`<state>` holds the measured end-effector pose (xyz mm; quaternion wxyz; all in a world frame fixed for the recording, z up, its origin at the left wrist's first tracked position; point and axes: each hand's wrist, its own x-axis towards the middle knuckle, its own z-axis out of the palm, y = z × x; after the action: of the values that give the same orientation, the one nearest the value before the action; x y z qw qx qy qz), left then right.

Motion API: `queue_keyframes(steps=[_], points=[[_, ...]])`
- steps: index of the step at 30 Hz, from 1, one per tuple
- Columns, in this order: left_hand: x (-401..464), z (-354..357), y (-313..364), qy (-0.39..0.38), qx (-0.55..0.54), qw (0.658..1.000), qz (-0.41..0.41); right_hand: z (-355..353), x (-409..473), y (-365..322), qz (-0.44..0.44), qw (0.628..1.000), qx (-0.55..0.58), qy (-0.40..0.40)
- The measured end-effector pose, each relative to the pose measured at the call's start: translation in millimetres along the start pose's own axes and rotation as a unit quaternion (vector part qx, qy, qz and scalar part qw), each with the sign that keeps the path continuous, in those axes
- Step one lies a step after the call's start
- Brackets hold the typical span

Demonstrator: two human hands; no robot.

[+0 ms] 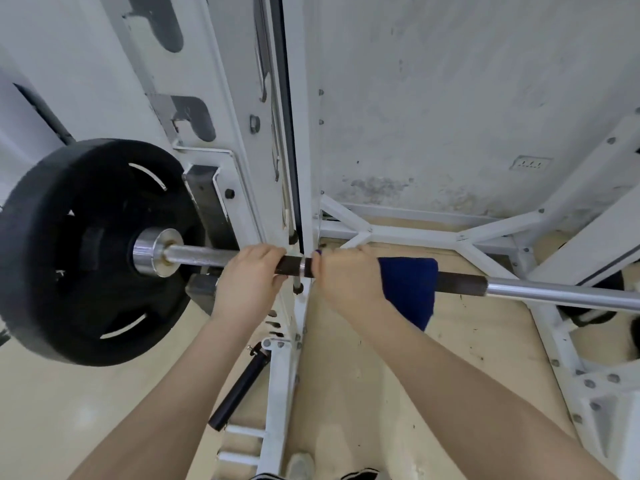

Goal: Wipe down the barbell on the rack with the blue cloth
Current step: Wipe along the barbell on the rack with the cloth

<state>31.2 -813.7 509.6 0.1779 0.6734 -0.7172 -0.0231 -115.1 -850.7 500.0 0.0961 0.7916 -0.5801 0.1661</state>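
The barbell runs across the view on the white rack, its shaft part bright steel and part dark knurling. A black weight plate sits on its left sleeve. My left hand grips the bar just right of the bright section near the sleeve. My right hand grips the blue cloth, which is wrapped over the bar and hangs down on the hand's right side. A short dark stretch of bar shows between my two hands.
The rack's upright stands directly behind my hands, and its white base frame spreads over the tan floor. A black cylinder juts from the lower frame. On the far right, dark plates lie under the bar. A grey wall stands behind.
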Motion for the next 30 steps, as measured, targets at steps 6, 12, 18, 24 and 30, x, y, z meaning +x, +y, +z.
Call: queue_keyframes(steps=[6, 12, 18, 24, 30], points=[[1.9, -2.4, -18.3, 0.000, -0.040, 0.999, 0.021, 9.5, 6.7, -41.1, -0.058, 0.996, 0.039, -0.047], [1.6, -5.1, -19.4, 0.013, -0.049, 0.998, 0.039, 2.0, -9.4, 16.9, 0.054, 0.985, -0.094, -0.131], [4.2, -7.3, -14.3, -0.014, -0.038, 0.999, -0.021, 17.0, 13.0, -58.6, 0.017, 0.998, -0.057, 0.000], [2.1, -12.6, -13.7, -0.035, -0.057, 0.998, -0.020, 27.4, 1.5, -15.1, 0.003, 0.997, -0.073, 0.037], [0.7, -10.8, -10.8, -0.023, -0.055, 0.998, -0.025, 16.5, -12.1, 28.3, 0.108, 0.984, -0.093, 0.106]])
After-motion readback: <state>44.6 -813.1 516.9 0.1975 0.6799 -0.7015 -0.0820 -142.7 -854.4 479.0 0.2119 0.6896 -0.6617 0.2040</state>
